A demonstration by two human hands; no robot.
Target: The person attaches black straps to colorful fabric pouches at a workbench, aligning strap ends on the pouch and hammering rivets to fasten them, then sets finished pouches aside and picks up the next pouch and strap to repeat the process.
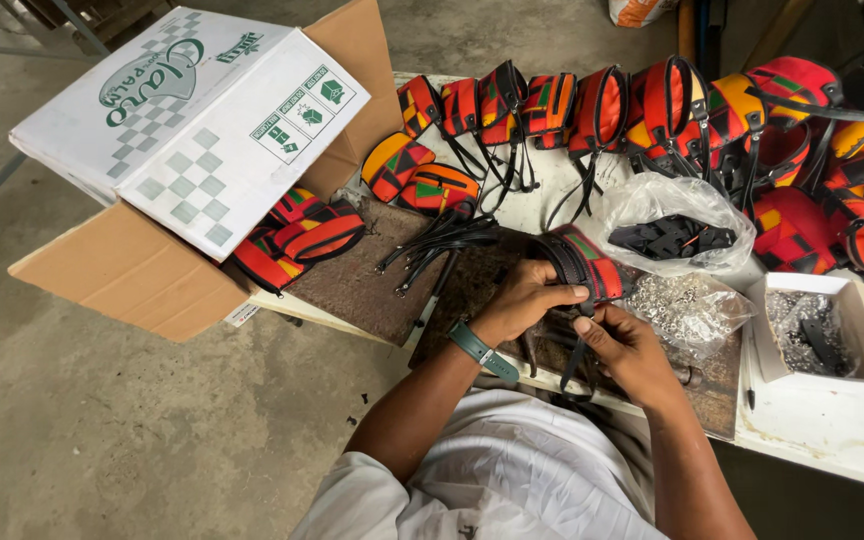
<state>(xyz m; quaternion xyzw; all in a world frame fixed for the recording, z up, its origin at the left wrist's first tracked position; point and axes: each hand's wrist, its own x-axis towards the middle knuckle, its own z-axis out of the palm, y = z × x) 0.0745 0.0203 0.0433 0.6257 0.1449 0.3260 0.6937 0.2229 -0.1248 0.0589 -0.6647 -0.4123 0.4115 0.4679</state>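
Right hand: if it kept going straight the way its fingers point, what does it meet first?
The right hand points up-left; first contact is the red patterned pouch it is already fingering, with the left hand on it too. Depth unclear.

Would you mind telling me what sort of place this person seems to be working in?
Probably a small workshop that makes bags. Many red patterned pouches cover the table, a bag of metal fittings and loose black straps lie ready, and both hands, left hand and right hand, hold one pouch.

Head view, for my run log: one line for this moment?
left hand: grips patterned pouch | right hand: pinches black strap | workbench
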